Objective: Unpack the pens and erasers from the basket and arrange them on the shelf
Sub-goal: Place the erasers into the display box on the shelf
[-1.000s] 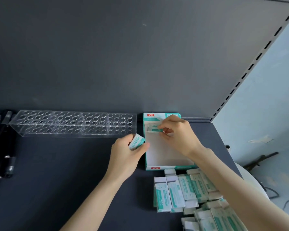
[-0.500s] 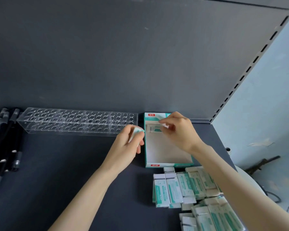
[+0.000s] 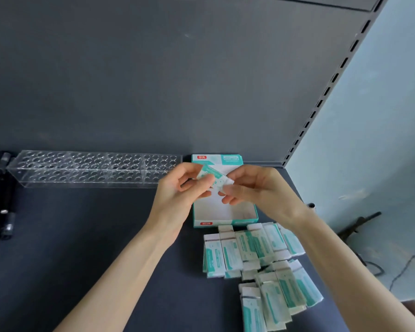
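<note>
Holding one wrapped eraser (image 3: pixel 215 178) between them, the left hand (image 3: pixel 177 195) and right hand (image 3: pixel 256 191) meet above the far end of an open teal-and-white box (image 3: pixel 225 218); the fingertips of both hands are pinched on the eraser, the left at its near-left end, the right at its lower-right end, so that it hangs tilted, clear of the box floor; which hand bears the weight cannot be told.

Progress, as a judgement: the filling of the box appears barely begun; the visible part of its floor is bare, and whether any eraser already lies at its far end, behind the hands, cannot be seen. Left to do: a loose heap of erasers (image 3: pixel 261 259) lies on the dark shelf (image 3: pixel 82 248) just in front of the box, running toward the lower edge of the view; these seem to await placing. The clear pen rack (image 3: pixel 94 168), standing against the back panel to the left of the box, shows every hole empty; dark pens (image 3: pixel 0 200) lie in a group at the far left of the shelf, not yet stood in it.

Hidden or unclear: the basket named in the task is not in view; the pens are cut off by the left edge, so their number is unknown; the heap is cut off below; the print on the eraser wrappers is too blurred to read.
</note>
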Action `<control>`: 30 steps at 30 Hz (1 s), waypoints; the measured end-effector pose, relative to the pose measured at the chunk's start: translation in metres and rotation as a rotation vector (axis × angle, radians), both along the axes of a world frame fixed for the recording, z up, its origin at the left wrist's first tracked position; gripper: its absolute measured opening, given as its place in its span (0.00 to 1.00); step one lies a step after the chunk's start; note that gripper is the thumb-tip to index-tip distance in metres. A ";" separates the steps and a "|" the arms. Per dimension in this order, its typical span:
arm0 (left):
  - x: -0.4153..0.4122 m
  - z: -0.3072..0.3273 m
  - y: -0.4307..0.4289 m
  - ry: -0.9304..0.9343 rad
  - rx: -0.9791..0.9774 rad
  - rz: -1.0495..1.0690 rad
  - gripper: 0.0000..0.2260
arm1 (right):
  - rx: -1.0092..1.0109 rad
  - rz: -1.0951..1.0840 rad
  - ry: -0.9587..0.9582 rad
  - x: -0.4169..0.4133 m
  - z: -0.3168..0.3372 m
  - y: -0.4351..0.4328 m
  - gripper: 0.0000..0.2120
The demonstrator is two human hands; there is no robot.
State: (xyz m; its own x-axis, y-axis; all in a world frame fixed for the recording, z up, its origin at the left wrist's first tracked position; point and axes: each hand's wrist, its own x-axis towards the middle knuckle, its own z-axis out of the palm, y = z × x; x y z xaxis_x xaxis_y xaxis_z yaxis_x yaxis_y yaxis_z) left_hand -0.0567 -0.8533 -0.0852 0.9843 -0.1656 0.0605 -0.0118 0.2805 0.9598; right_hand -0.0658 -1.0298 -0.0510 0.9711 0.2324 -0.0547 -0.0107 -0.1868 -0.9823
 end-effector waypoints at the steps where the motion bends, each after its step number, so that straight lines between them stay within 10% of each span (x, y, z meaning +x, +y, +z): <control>1: -0.001 0.001 0.000 -0.024 0.052 0.011 0.09 | 0.003 -0.011 -0.011 0.001 -0.001 -0.003 0.07; 10: -0.009 0.014 -0.021 -0.086 0.439 -0.016 0.10 | 0.078 -0.158 -0.190 0.006 -0.001 -0.013 0.04; 23: 0.007 0.011 -0.028 0.148 0.110 0.048 0.06 | -0.297 -0.107 -0.372 0.009 -0.006 -0.012 0.14; 30: 0.001 -0.013 0.000 -0.095 0.709 0.185 0.18 | -0.693 -0.157 -0.499 0.030 -0.020 -0.029 0.10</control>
